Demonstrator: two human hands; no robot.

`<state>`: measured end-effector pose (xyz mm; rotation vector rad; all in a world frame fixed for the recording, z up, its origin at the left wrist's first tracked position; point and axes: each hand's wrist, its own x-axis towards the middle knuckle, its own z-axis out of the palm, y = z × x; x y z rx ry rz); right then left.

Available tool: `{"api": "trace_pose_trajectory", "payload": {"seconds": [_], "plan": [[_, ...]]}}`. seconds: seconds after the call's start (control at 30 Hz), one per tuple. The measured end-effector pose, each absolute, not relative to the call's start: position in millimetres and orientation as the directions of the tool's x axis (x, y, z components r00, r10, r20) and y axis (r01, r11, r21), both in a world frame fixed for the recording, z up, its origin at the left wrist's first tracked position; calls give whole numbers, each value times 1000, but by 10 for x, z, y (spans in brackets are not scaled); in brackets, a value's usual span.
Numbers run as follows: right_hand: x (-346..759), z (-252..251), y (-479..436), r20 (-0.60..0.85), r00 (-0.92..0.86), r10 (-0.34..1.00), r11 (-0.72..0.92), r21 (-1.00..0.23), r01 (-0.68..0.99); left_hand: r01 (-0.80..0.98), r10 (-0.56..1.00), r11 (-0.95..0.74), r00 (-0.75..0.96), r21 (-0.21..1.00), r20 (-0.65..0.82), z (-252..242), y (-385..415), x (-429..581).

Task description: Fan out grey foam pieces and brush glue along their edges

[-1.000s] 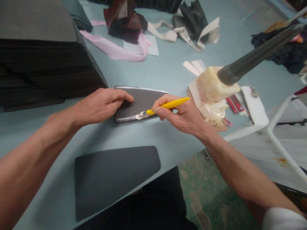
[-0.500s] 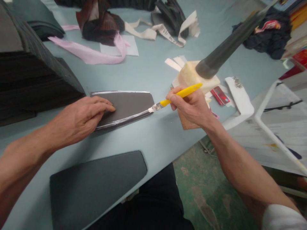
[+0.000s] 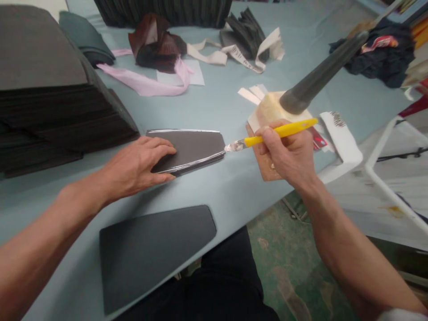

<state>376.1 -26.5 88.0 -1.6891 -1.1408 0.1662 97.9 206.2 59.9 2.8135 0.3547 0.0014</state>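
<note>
A dark grey tapered panel [image 3: 197,147] lies on the pale blue table [image 3: 187,191], with white, wet-looking lines along its two long edges. It seems to be the top of a thin stack. My left hand [image 3: 147,160] rests over its left end, fingers spread and the thumb along the near edge. In my right hand [image 3: 289,151] is a yellow-handled brush [image 3: 284,130], gripped by the handle. Its white-coated tip is at the panel's narrow right end. Closer to me lies a larger dark panel [image 3: 157,254], flat near the table edge.
Tall stacks of dark panels [image 3: 43,53] stand at the left. A pale yellow block with a dark handle [image 3: 297,98] sits beyond my right hand on a brown board [image 3: 264,165]. Pink fabric [image 3: 143,84], a cloth strip [image 3: 214,58] and a white frame [image 3: 384,178] are around.
The brush has moved right, from the near edge to the panel's narrow end. My left thumb has spread away from the fingers. The whole view has shifted a little.
</note>
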Motion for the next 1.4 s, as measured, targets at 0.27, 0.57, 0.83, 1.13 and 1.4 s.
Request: {"api": "trace_pose_trajectory", "payload": {"seconds": [0.27, 0.57, 0.83, 1.13, 1.4], "plan": [[3575, 760, -340, 367, 536, 760, 77, -870, 487, 232, 229, -901, 972, 365, -53, 629, 2111, 977], [3523, 671, -457, 355, 612, 706, 134, -916, 377, 274, 249, -887, 962, 372, -114, 782, 2130, 993], [3419, 637, -599, 491, 661, 568, 235, -866, 441, 367, 372, -894, 928, 255, -32, 760, 1920, 1064], [3367, 651, -801, 651, 524, 549, 284, -735, 615, 470, 556, -809, 805, 353, 205, 817, 1917, 971], [3360, 771, -711, 746, 368, 556, 231, -563, 793, 544, 696, -705, 654, 456, 296, 1272, 1621, 660]]}}
